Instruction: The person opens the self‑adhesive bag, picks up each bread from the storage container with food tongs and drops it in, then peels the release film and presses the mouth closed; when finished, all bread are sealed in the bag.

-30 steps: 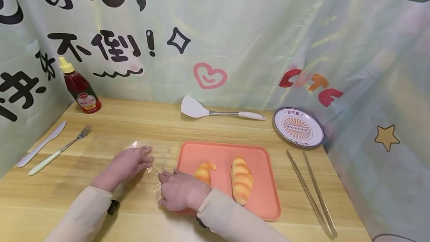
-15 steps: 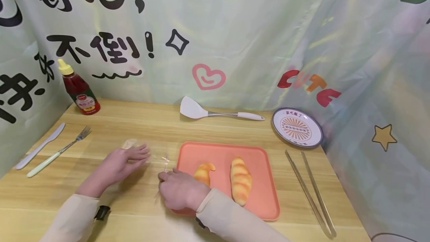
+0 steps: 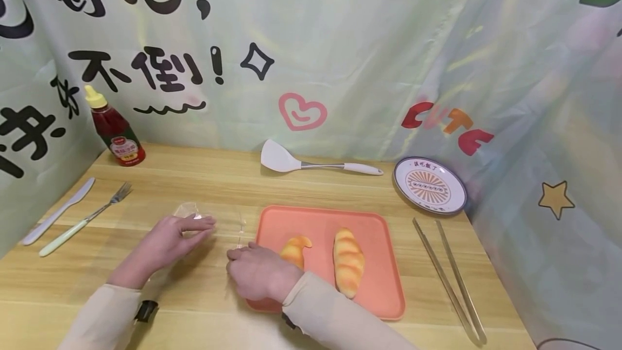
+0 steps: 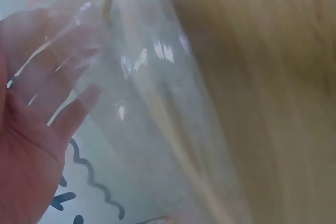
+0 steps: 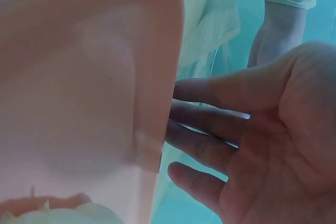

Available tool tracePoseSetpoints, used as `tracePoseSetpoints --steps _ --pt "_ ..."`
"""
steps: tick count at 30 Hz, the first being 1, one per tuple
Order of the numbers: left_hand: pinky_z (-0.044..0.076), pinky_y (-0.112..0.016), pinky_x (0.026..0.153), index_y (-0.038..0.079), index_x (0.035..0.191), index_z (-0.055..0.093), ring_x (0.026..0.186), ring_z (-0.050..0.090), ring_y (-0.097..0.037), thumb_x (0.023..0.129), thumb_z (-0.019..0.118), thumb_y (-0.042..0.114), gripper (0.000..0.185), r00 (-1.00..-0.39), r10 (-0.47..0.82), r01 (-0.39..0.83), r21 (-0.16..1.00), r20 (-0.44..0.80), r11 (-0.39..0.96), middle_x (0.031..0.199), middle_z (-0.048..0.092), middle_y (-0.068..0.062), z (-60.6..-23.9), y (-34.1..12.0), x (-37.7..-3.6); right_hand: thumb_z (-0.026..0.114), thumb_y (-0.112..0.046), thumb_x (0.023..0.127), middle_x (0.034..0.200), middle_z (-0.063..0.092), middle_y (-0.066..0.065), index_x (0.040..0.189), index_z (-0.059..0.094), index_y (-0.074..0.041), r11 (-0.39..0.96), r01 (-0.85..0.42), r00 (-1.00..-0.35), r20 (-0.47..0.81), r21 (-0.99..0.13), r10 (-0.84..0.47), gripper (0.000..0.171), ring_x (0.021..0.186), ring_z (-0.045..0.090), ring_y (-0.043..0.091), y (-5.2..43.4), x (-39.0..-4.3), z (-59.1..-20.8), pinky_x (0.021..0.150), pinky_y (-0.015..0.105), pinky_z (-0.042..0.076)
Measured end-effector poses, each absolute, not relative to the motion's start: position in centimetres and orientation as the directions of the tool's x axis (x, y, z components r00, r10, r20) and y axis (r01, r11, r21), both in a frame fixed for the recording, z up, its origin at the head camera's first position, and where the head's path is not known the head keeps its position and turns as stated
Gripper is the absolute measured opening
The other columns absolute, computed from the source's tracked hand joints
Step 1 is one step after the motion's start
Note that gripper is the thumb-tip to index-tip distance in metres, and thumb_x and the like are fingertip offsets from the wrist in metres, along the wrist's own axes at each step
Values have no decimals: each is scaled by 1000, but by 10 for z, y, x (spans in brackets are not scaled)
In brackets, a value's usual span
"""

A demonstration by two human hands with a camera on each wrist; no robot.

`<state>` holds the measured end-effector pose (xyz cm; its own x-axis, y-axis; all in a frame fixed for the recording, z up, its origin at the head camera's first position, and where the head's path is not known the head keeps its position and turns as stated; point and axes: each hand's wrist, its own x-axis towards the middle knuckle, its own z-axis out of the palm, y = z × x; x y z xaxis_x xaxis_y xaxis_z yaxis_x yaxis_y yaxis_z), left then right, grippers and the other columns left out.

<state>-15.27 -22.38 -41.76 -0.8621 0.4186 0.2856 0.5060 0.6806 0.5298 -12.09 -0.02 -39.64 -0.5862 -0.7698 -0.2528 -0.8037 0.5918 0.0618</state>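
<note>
A clear plastic bag [image 4: 157, 103] lies between the two hands, left of the pink tray [image 3: 320, 220]. In the left wrist view, its film overlaps the fingers of the left hand [image 3: 172, 239], which are straight and spread. Crinkled film [image 3: 187, 209] shows just beyond that hand in the head view. The right hand [image 3: 262, 271] pinches the bag's near right side by the tray's left rim; the rim hides its fingertips in the right wrist view. On the tray, one bread roll [image 3: 349, 263] shows whole, while a curved bread piece [image 3: 295, 250] is partly covered by the right hand.
A knife [image 3: 59, 210] and fork [image 3: 87, 220] lie at left, with a sauce bottle [image 3: 116, 131] behind them. At the back is a white spatula [image 3: 316, 163]. A plate [image 3: 430, 185] and metal tongs [image 3: 449, 280] sit at right, near the printed curtain [image 3: 534, 96].
The left hand has drawn back slightly toward the left and turned, its fingers now straightened. The right hand has stayed nearly still by the tray.
</note>
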Motion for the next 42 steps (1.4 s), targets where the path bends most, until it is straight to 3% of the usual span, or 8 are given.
tracePoseSetpoints --steps 5,9,16,22,28,32,35,42 --pt "36 -64 100 5 106 76 116 54 -49 85 75 2 21 -853 410 521 565 323 640 116 69 -11 -417 -226 -152 64 -22 91 130 54 -9 107 73 -22 585 -808 -584 -233 69 -778 19 119 53 10 1 -120 -396 109 30 35" --pt "34 -65 99 5 107 75 118 52 -50 85 75 2 23 -850 395 527 576 348 626 118 68 -10 -414 -228 -152 62 -21 92 144 48 -4 115 72 -22 601 -797 -593 -258 56 -763 26 132 44 13 1 -120 -396 112 30 30" --pt "43 -60 95 9 108 76 112 60 -42 87 75 5 22 -872 341 488 564 351 666 113 71 -4 -405 -230 -150 59 -22 94 149 45 -1 125 67 -20 608 -793 -592 -281 40 -755 32 137 39 13 0 -119 -394 114 31 28" --pt "47 -56 90 11 106 78 106 64 -39 89 74 11 17 -850 315 514 538 422 668 105 73 -6 -402 -230 -147 59 -22 94 147 47 -5 113 72 -19 618 -785 -601 -280 35 -748 23 135 41 11 0 -120 -394 114 31 28" --pt "37 -12 97 10 103 79 103 63 -42 83 77 0 22 -799 313 580 517 514 630 102 73 -10 -399 -232 -146 61 -22 93 143 50 -8 104 75 -19 605 -794 -599 -254 66 -759 18 131 45 10 0 -119 -393 112 31 31" --pt "34 -4 92 9 103 78 103 63 -44 80 78 -4 26 -777 324 602 490 539 630 105 72 -11 -397 -232 -144 61 -22 92 143 50 -8 99 75 -20 598 -798 -596 -249 73 -764 16 131 45 10 0 -119 -393 112 31 31" --pt "39 -10 93 10 103 78 105 62 -43 81 77 -3 26 -793 324 583 485 517 652 109 72 -9 -395 -230 -142 62 -22 91 142 50 -8 98 76 -20 600 -797 -596 -250 70 -763 15 131 45 11 0 -119 -393 112 32 31" --pt "46 -55 87 9 100 78 106 61 -46 85 77 5 16 -819 313 548 494 480 676 106 72 -10 -397 -226 -142 59 -22 93 146 48 -6 105 75 -20 616 -787 -603 -267 44 -752 20 134 42 12 0 -120 -395 113 31 29"
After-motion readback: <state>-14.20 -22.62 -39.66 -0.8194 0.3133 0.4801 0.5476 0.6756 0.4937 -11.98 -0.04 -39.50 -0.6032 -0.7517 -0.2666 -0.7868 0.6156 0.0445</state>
